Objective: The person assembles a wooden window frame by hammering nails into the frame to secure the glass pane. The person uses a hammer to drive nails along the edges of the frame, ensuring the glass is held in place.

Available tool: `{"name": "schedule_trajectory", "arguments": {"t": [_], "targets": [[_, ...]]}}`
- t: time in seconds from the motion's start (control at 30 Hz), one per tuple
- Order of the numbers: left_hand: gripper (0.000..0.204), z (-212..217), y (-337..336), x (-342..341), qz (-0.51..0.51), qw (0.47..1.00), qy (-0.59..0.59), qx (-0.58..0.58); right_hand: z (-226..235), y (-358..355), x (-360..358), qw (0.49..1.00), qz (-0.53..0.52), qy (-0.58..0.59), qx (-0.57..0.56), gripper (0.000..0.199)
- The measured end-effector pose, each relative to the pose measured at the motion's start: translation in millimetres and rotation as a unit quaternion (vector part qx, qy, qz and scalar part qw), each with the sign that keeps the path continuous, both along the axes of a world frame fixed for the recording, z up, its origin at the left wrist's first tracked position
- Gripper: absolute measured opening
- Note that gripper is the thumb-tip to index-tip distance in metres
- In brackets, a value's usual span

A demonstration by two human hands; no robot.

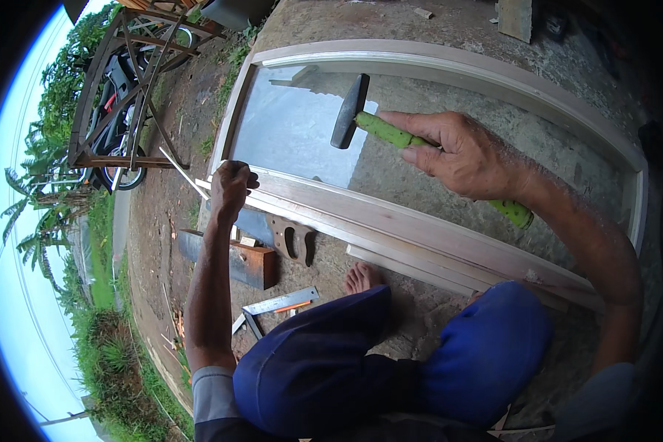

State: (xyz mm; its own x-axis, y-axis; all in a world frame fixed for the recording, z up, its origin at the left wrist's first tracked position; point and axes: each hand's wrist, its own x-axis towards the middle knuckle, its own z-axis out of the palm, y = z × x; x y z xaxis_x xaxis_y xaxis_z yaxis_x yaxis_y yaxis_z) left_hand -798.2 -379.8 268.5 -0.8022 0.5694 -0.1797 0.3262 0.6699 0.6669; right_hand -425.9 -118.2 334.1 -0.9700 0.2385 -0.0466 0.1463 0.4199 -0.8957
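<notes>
Head view: the right hand (468, 155) grasps a hammer (390, 129), covering the handle's middle. The left hand (232, 188) is clenched at the frame (390, 221); whatever it pinches is hidden.

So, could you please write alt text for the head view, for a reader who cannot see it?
A crouching person's right hand raises a green-handled hammer over a glazed wooden window frame lying on concrete, while the left hand pinches something small at the frame's near rail. A handsaw and steel square lie beside the bare foot.
</notes>
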Motion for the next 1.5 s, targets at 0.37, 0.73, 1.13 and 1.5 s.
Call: {"name": "schedule_trajectory", "arguments": {"t": [0.37, 0.73, 1.13, 1.5], "targets": [[0.029, -131, 84, -123, -0.110, 0.984, -0.027, -0.135, -149, 76, -137, 0.991, -0.002, -0.123, -0.059, 0.051], [0.030, -207, 121, -226, -0.095, 0.971, -0.076, -0.206, -269, 92, -330, 0.977, 0.041, -0.133, -0.160, 0.053], [0.035, -244, 141, -235, -0.169, 0.955, -0.041, -0.240, -320, 82, -359, 0.977, 0.041, -0.093, -0.187, 0.053], [0.031, -231, 162, -211, -0.147, 0.952, -0.021, -0.267, -346, 112, -356, 0.980, 0.058, -0.051, -0.181, 0.056]]}}
